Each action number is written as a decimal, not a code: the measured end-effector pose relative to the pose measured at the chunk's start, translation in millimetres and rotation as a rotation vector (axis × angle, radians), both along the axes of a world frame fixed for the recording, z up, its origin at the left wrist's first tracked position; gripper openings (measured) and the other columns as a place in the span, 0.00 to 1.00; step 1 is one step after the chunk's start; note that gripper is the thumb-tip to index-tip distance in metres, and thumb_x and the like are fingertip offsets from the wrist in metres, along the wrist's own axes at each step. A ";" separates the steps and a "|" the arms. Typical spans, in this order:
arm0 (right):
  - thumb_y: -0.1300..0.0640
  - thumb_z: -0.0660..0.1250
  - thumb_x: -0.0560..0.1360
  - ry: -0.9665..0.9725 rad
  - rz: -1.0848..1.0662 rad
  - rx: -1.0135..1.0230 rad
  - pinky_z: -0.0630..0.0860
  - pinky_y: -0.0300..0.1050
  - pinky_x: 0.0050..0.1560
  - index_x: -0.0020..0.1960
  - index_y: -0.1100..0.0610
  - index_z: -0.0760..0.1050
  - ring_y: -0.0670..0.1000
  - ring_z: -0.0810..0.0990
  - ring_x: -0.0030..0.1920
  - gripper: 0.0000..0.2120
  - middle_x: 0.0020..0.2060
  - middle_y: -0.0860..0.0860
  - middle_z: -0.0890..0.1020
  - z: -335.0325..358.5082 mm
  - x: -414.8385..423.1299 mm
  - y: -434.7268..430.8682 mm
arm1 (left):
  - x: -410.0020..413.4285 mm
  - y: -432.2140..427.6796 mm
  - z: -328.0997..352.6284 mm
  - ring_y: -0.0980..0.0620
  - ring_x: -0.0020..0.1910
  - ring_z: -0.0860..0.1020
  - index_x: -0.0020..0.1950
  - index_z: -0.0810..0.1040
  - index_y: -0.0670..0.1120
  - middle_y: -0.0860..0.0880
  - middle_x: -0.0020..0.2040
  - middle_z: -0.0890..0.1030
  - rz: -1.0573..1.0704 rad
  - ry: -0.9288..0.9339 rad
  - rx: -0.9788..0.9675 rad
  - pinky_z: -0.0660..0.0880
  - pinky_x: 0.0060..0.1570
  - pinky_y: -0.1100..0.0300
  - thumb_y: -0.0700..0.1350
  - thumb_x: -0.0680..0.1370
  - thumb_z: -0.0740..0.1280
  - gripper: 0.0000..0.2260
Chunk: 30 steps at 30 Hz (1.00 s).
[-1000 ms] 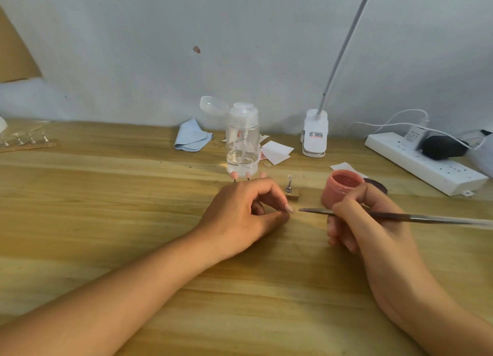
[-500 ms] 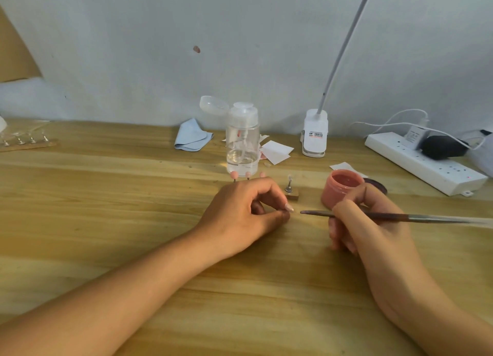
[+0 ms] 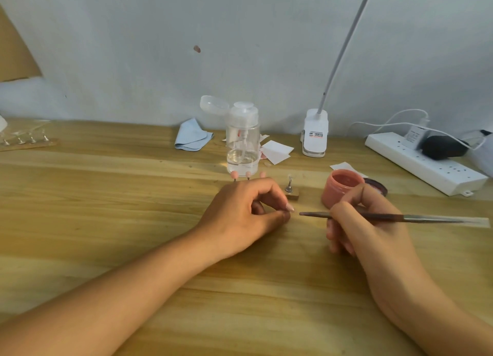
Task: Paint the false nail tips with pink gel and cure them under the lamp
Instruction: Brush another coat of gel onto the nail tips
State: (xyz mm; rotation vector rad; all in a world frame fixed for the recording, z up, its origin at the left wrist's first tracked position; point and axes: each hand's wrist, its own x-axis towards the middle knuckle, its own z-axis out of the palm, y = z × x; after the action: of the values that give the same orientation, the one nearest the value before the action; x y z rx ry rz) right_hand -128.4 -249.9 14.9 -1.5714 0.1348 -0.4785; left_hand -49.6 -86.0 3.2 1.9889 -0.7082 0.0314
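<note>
My left hand [image 3: 245, 214] rests on the wooden table and pinches a small false nail tip [image 3: 290, 208] between thumb and forefinger. My right hand [image 3: 365, 222] holds a thin brush [image 3: 386, 217] like a pen, its tip a little to the right of the nail tip and not touching it. An open jar of pink gel [image 3: 341, 186] stands just behind my right hand. Behind my left hand a wooden strip [image 3: 292, 194] carries small stands; three pink painted tips [image 3: 241, 174] show above my knuckles and one stand [image 3: 289, 183] holds an unpainted tip. The lamp's white clip base [image 3: 314, 134] sits at the back.
A clear pump bottle [image 3: 242, 142] stands behind my left hand, a blue cloth [image 3: 192, 138] and white paper squares [image 3: 276, 150] near it. A white power strip [image 3: 424, 163] with plugs lies at the right. Another strip of nail stands [image 3: 26, 141] is at the far left. The jar's dark lid [image 3: 377, 186] lies right of the jar.
The brush tip has drawn back slightly to the right, away from the nail tip. My left hand has stayed still.
</note>
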 end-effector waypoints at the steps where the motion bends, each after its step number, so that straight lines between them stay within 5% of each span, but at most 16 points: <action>1: 0.68 0.62 0.72 -0.005 -0.006 0.006 0.67 0.46 0.32 0.35 0.58 0.67 0.46 0.67 0.21 0.09 0.24 0.53 0.75 0.0 -0.4 -0.3 | 0.0 0.2 0.0 0.61 0.27 0.70 0.40 0.81 0.55 0.62 0.42 0.84 0.001 -0.001 -0.002 0.66 0.36 0.75 0.41 0.73 0.76 0.09; 10: 0.66 0.64 0.75 -0.032 0.136 0.007 0.71 0.40 0.29 0.38 0.59 0.68 0.46 0.66 0.23 0.08 0.29 0.56 0.80 2.1 -3.0 1.7 | -0.1 0.2 -0.3 0.59 0.28 0.70 0.40 0.80 0.55 0.60 0.42 0.84 0.005 0.005 -0.019 0.65 0.39 0.78 0.41 0.73 0.76 0.10; 16: 0.68 0.60 0.76 -0.038 0.020 0.033 0.67 0.38 0.25 0.36 0.61 0.66 0.46 0.65 0.22 0.10 0.23 0.52 0.71 -0.6 -0.1 -1.9 | -1.1 1.0 0.2 0.58 0.29 0.70 0.39 0.81 0.54 0.60 0.42 0.85 -0.006 0.030 -0.043 0.69 0.37 0.71 0.41 0.73 0.76 0.09; 21: 0.67 0.63 0.76 -0.100 0.154 0.006 0.70 0.39 0.27 0.40 0.61 0.67 0.47 0.66 0.24 0.08 0.28 0.55 0.79 1.0 -3.5 0.3 | -0.9 0.4 -0.7 0.57 0.28 0.69 0.39 0.80 0.54 0.58 0.41 0.85 0.008 0.037 -0.071 0.67 0.40 0.74 0.40 0.73 0.76 0.10; 30: 0.70 0.59 0.76 -0.095 0.056 0.061 0.67 0.38 0.24 0.37 0.60 0.66 0.45 0.66 0.21 0.11 0.24 0.52 0.72 -2.2 -1.0 -3.5 | -3.7 -1.3 2.0 0.68 0.30 0.76 0.41 0.82 0.46 0.57 0.38 0.84 -0.031 0.055 -0.119 0.67 0.35 0.74 0.36 0.74 0.74 0.06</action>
State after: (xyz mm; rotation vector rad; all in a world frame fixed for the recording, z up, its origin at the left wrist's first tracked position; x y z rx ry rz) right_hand -129.4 -253.4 12.7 -1.4865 0.0326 -0.4993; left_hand -53.3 -87.3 5.3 1.8576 -0.6861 0.0005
